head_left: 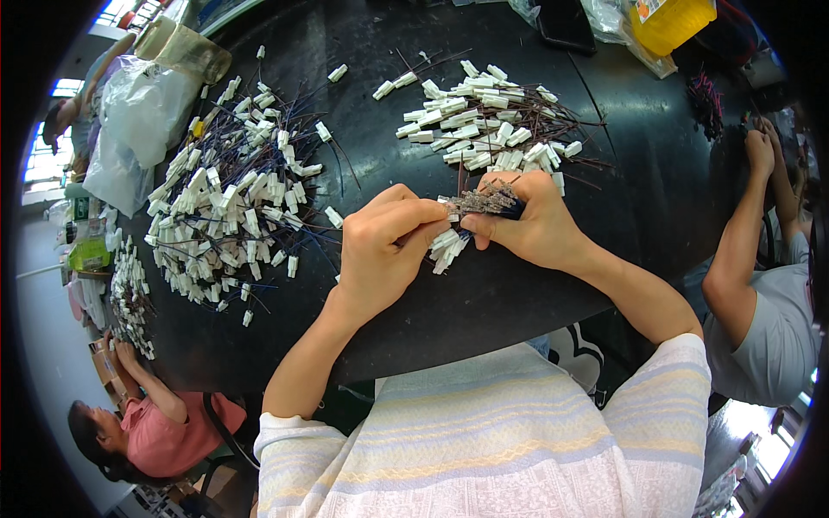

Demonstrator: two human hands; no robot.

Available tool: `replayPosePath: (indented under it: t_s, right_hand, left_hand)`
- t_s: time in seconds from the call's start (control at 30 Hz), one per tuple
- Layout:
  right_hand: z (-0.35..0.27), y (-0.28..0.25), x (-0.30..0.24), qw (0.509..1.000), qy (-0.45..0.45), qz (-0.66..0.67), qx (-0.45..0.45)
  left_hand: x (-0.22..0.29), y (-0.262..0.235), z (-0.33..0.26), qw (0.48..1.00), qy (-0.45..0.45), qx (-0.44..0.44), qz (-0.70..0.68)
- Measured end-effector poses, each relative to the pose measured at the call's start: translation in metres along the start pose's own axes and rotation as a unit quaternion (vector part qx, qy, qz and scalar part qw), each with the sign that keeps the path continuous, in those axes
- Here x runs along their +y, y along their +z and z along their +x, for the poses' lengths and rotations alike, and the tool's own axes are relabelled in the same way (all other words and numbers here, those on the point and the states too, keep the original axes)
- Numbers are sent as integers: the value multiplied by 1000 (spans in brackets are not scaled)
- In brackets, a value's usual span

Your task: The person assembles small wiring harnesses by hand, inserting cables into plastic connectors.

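My right hand [537, 223] is closed round a bundle of thin dark wires [490, 200] with greyish metal-looking tips, which point toward my left hand [380, 237]. The thumb and forefinger of that left hand are pinched together right at the tips; what sits between them is too small to make out. Just below the fingers, a few white plastic connectors [447, 250] lie near the table's front edge. Beyond my hands spreads a pile of white connectors on brown wires [484, 116]. A bigger heap of white connectors on dark blue wires [233, 194] lies to the left.
Everything lies on a black table [345, 52]. Plastic bags [138, 121] and a yellow container [673, 22] stand at its far side, beside a dark phone-like slab [566, 24]. Co-workers sit left [164, 432] and right [764, 319]; a pink wire bundle [706, 104] lies near the right one.
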State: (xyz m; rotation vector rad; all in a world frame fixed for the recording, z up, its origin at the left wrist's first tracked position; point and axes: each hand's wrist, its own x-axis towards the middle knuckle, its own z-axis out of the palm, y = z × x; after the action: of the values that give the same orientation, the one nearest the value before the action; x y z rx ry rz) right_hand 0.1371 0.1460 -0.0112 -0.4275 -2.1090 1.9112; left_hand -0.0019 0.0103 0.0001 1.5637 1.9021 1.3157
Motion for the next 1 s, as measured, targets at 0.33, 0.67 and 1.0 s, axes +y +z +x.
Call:
replayPosePath:
  t_s: [0.33, 0.67, 1.0]
  right_hand:
    - [3, 2, 0, 999, -3, 46, 17]
    - [3, -1, -5, 995, 59, 47, 65]
    - [5, 3, -7, 997, 38, 39, 58]
  left_hand:
    - [-61, -32, 82, 929, 85, 124, 337]
    - [-13, -18, 27, 980, -184, 68, -42]
    - [0, -11, -5, 966, -199, 21, -163]
